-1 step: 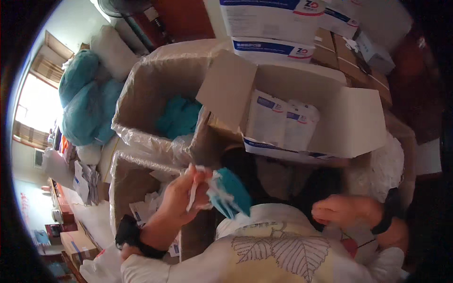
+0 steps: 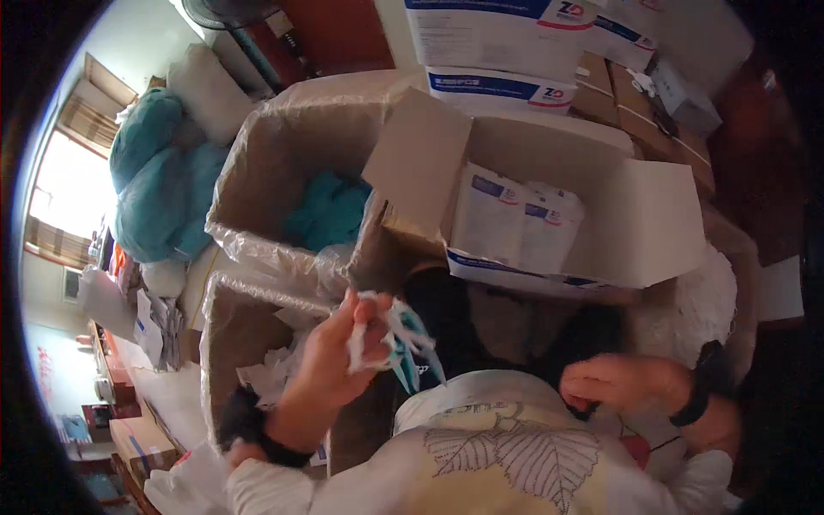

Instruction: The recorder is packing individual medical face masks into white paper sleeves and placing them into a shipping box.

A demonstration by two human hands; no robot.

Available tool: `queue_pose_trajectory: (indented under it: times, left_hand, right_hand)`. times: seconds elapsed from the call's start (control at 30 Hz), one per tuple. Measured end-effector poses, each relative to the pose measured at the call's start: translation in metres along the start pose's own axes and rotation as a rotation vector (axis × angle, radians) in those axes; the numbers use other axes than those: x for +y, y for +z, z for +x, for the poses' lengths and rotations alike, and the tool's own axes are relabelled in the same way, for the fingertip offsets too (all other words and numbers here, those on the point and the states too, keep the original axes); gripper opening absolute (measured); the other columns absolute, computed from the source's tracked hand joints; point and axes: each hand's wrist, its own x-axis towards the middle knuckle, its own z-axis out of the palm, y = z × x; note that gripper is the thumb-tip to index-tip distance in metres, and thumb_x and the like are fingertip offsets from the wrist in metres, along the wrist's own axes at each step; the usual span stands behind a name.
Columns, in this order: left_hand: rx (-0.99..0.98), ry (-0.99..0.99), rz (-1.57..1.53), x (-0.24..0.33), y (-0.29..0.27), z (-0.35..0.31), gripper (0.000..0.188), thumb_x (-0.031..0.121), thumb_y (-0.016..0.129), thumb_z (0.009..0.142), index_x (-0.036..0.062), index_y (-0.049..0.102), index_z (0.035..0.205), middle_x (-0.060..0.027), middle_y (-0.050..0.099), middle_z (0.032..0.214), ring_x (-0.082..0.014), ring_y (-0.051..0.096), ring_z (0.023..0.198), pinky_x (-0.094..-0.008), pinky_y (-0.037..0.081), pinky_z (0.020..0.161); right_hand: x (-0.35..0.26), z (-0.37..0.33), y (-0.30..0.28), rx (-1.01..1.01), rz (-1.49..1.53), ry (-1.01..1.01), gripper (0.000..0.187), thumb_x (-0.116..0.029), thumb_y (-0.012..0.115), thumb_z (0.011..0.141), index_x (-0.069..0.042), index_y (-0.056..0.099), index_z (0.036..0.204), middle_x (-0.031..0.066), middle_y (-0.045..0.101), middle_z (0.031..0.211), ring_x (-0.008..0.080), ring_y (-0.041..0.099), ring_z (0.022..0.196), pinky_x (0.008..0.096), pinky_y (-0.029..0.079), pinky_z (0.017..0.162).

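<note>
My left hand (image 2: 343, 343) is raised in front of my belly, its fingers closed on the white ear loops of a teal face mask (image 2: 403, 365). The mask hangs from the fingers, folded and blurred; whether there is more than one I cannot tell. Over my right thigh, my right hand (image 2: 614, 379) is curled closed, and what it holds, if anything, is hidden. Ahead of me stands an open carton (image 2: 657, 219) with white printed packets (image 2: 493, 215) inside. Left of it, a plastic-lined box (image 2: 257, 193) holds a heap of teal masks (image 2: 330, 210).
Beside my left arm is another lined box (image 2: 225, 335) with white scraps. Large teal bags (image 2: 154, 210) are piled at the far left. Closed white cartons (image 2: 498, 39) are stacked behind the open one. A white bundle (image 2: 704, 296) lies at the right.
The mask in my left hand has swung and turned, showing narrower teal strips. My left hand tilts slightly. My right hand has shifted a little to the left.
</note>
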Motion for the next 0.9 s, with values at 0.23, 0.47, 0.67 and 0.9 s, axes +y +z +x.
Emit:
queue_pose_trajectory:
  times: [0.23,0.47,0.67,0.9]
  left_hand:
    - [-0.070,0.407,-0.296,-0.047,0.033,0.052,0.031,0.032,0.032,0.094,0.0080,0.049,0.104,-0.0006,0.049,0.119,-0.0164,0.044,0.115,-0.0390,0.026,0.098]
    - [0.074,0.361,-0.204,-0.068,0.025,0.068,0.034,0.036,0.033,0.094,0.0079,0.050,0.104,-0.0016,0.046,0.122,-0.0188,0.038,0.121,-0.0387,0.032,0.100]
    - [0.140,0.235,-0.172,-0.081,0.029,0.075,0.033,0.036,0.031,0.094,0.0093,0.050,0.091,-0.0018,0.047,0.118,-0.0185,0.040,0.118,-0.0376,0.033,0.098]
    - [0.218,0.391,-0.053,-0.085,0.016,0.080,0.040,0.039,0.030,0.094,0.0077,0.050,0.109,-0.0072,0.048,0.120,-0.0214,0.044,0.114,-0.0359,0.037,0.094]
  right_hand:
    - [-0.037,0.074,0.015,-0.081,0.551,0.040,0.023,-0.023,0.044,0.091,-0.002,0.052,0.093,0.0023,0.054,0.076,0.0121,0.051,0.070,0.0273,0.042,0.064]
    - [-0.055,0.117,0.028,0.597,0.213,-0.339,0.018,-0.018,0.048,0.090,-0.003,0.054,0.097,0.0023,0.053,0.079,0.0112,0.051,0.072,0.0291,0.043,0.068]
    - [-0.046,0.142,0.021,0.761,0.288,-0.506,0.018,-0.019,0.048,0.091,-0.004,0.054,0.098,-0.0004,0.050,0.072,0.0084,0.048,0.066,0.0235,0.040,0.061]
    - [-0.053,0.128,0.011,0.359,0.808,-0.166,0.014,-0.024,0.047,0.091,-0.010,0.051,0.090,-0.0036,0.042,0.068,0.0035,0.038,0.055,0.0168,0.027,0.044]
